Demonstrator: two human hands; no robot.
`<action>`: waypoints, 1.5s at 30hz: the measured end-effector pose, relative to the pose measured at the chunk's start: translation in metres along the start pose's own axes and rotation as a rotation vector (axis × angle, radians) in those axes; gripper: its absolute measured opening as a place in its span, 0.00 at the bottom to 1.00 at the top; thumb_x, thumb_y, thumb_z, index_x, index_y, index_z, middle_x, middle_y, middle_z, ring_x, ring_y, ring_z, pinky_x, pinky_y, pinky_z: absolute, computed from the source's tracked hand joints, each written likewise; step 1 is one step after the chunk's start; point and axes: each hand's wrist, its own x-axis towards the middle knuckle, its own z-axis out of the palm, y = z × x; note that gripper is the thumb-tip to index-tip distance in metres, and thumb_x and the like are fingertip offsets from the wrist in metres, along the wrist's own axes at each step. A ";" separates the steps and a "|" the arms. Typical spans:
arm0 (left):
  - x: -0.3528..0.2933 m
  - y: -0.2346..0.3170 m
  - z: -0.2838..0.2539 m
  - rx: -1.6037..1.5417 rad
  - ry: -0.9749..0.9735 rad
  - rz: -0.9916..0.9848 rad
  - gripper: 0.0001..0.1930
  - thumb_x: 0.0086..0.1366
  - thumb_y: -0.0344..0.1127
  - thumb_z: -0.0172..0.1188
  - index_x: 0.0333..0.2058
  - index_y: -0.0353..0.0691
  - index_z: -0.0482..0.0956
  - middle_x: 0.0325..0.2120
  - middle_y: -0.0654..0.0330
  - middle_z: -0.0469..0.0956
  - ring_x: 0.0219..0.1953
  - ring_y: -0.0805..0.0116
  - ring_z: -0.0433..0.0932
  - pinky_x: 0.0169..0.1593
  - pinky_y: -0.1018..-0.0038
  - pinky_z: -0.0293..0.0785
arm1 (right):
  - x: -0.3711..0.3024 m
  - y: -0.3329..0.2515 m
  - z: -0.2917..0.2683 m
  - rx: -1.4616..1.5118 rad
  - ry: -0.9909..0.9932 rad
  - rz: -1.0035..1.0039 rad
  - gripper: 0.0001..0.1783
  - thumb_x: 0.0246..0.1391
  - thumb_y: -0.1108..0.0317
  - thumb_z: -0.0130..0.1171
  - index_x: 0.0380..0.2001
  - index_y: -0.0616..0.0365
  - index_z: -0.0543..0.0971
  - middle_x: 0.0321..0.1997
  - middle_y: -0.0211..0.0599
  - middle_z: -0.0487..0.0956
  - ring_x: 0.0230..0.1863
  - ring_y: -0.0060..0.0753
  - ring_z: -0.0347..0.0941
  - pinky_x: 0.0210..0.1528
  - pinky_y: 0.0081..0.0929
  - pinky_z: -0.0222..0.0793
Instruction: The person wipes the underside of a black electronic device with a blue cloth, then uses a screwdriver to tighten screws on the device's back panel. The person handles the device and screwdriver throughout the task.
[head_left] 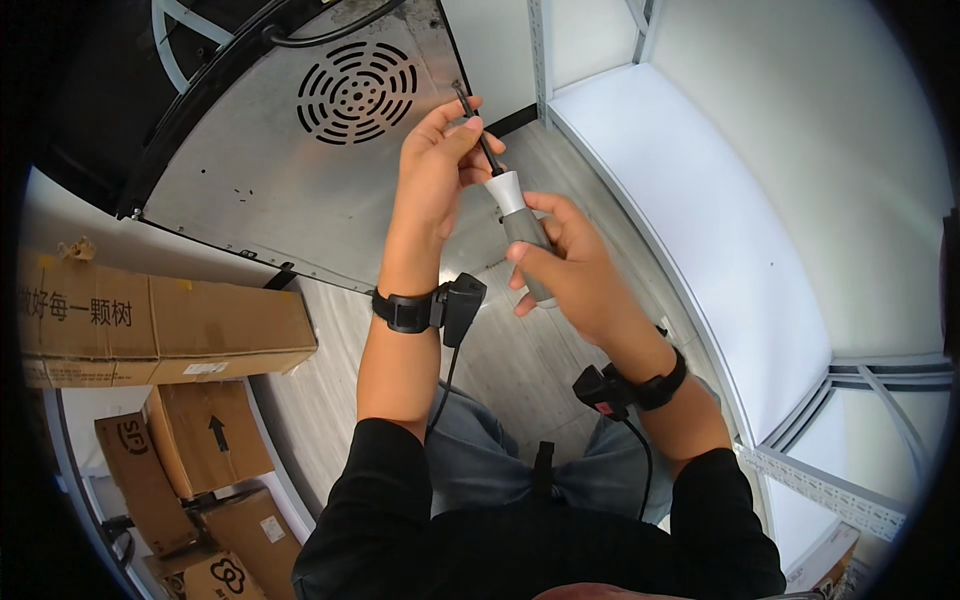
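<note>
A screwdriver (pixel 506 192) with a grey and white handle and a dark shaft is held in both hands. My left hand (pixel 432 165) pinches its shaft near the tip between thumb and fingers. Around the grey handle, my right hand (pixel 575 262) is closed, thumb on top. The tip points up and away, at the right edge of a metal panel (pixel 250 170) with a round vent of slots. Whether it touches the panel or a screw there, I cannot tell. Black straps with small dark devices sit on both wrists.
A black cable (pixel 335 40) crosses the panel's top. White shelving (pixel 690 190) runs along the right, with a perforated metal post (pixel 820 490) lower down. Cardboard boxes (pixel 210 435) are stacked at the left, including one long carton (pixel 225 320). Wood-look flooring (pixel 330 350) lies below.
</note>
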 end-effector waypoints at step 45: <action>-0.001 0.001 -0.001 0.289 0.038 0.143 0.18 0.60 0.29 0.61 0.48 0.31 0.71 0.18 0.68 0.73 0.18 0.80 0.71 0.23 0.84 0.68 | 0.015 0.020 -0.003 0.145 -0.152 0.063 0.23 0.51 0.66 0.61 0.48 0.62 0.68 0.34 0.33 0.73 0.33 0.23 0.73 0.27 0.22 0.73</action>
